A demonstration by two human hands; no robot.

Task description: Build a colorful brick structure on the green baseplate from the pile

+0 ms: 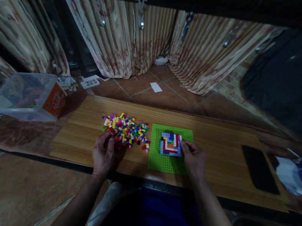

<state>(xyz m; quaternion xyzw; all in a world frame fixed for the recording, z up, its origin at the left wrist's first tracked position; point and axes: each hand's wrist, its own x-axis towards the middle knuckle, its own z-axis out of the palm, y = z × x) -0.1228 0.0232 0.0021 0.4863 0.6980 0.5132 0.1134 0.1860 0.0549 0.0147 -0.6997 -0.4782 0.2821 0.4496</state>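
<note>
A heap of small colourful toy bricks (127,128) lies on the wooden board. My left hand (103,153) is at the heap's near left edge, fingers bent and thumb held apart from them; I see nothing held in it. To the right, a green studded baseplate (166,165) bears a square brick build (170,144), with blue, white and red bricks around an orange and yellow middle. At the build's right side is my right hand (193,159), its thumb and forefinger closed together against the edge. Whether a small brick is between those fingertips is hidden.
A clear plastic box (29,95) with an orange label stands on the left. Toward the board's right end lies a black phone-like slab (260,169), beside a white and purple plastic packet (300,176). Beyond the board, curtains (151,46) hang above a tiled floor.
</note>
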